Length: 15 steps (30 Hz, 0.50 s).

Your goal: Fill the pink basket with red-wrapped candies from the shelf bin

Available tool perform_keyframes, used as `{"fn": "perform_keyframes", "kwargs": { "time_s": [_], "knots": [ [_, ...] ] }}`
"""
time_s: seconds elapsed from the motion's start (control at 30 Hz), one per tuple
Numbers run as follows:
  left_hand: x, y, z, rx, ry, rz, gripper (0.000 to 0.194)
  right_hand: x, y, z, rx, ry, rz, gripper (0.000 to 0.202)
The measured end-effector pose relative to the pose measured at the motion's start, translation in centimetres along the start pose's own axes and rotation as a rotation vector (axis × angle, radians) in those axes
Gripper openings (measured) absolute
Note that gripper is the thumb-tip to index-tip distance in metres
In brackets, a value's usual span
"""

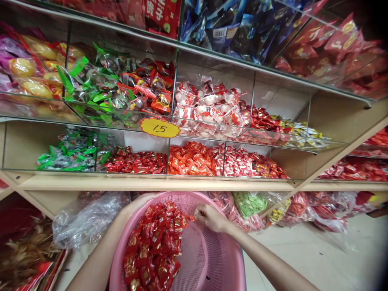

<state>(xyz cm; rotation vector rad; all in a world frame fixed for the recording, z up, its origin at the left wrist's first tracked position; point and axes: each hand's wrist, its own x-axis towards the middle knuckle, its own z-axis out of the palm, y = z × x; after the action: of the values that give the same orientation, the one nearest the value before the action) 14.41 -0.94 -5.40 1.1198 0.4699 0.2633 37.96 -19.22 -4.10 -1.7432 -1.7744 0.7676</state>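
A pink plastic basket point(226, 250) with mesh walls is tilted at the bottom centre. Red-wrapped candies point(154, 242) with gold print are heaped along its left side; part of its floor shows bare on the right. My left hand point(140, 203) grips the far left rim, its fingers partly hidden behind the basket. Inside the basket, near the far wall, my right hand point(209, 217) is closed in a pinch. A small red-wrapped candy point(190, 218) shows at its fingertips, beside the heap.
Ahead stands a wooden shelf point(151, 183) with clear-fronted bins of wrapped sweets, including orange-red packets point(192, 159). A yellow price tag point(160, 127) reads 15. Plastic bags point(91, 218) and a bag of green sweets point(250, 203) lie below, above the tiled floor point(303, 250).
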Motion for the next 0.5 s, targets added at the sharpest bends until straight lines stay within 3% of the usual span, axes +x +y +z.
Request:
{"fn": "perform_keyframes", "kwargs": {
  "time_s": [0.17,0.33,0.5],
  "knots": [
    [0.4,-0.3,-0.6,0.009,0.009,0.009,0.031,0.4,1.0,-0.2,0.084,-0.141,0.056,0.013],
    [0.5,-0.4,-0.7,0.002,0.009,0.013,0.029,1.4,1.9,0.0,0.257,-0.309,0.302,0.008],
    [0.5,-0.4,-0.7,-0.001,0.023,-0.002,0.033,3.0,1.5,0.1,-0.031,-0.414,0.43,0.012]
  ]
}}
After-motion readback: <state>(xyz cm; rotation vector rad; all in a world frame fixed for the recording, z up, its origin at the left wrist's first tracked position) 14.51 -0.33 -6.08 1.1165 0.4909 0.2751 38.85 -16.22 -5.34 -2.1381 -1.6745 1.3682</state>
